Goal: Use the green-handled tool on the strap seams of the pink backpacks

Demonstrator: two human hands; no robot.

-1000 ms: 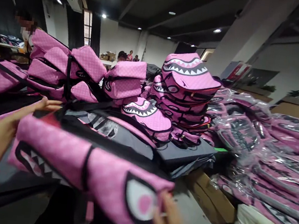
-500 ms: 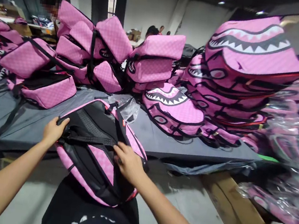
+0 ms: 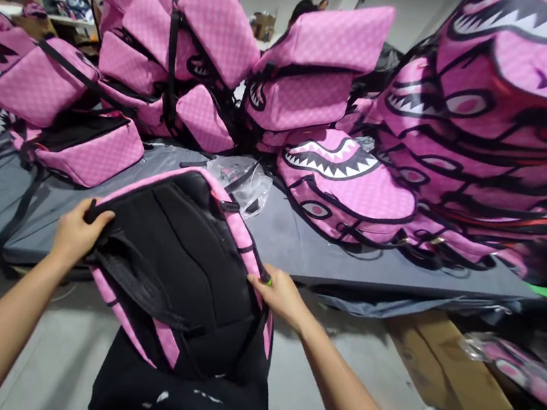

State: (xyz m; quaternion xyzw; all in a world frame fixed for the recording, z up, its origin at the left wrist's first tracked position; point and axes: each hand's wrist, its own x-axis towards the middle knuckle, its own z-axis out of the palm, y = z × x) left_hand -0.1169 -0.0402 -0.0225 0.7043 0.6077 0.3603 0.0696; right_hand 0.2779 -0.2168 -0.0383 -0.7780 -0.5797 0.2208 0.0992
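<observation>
A pink and black backpack [image 3: 186, 254] is held tilted between my hands, its black padded back facing up, over my lap and the table's front edge. My left hand [image 3: 79, 233] grips its upper left corner near a black strap. On the right side, my right hand [image 3: 279, 293] pinches the pink edge, with a small yellow-green thing showing at the fingers. A loose black strap [image 3: 142, 282] lies across the backpack's left part. Just beyond it a clear plastic bag [image 3: 248, 188] rests on the grey table [image 3: 292, 254].
Pink bags are piled along the table's back, with a tall stack of shark-mouth backpacks [image 3: 466, 123] at right. One shark-mouth backpack [image 3: 347, 181] lies before it. A cardboard box [image 3: 454, 366] stands on the floor at right. People are partly visible behind the piles.
My right hand has moved from the strap across the middle to the backpack's right edge. The black back panel is now more uncovered, and the view has shifted closer.
</observation>
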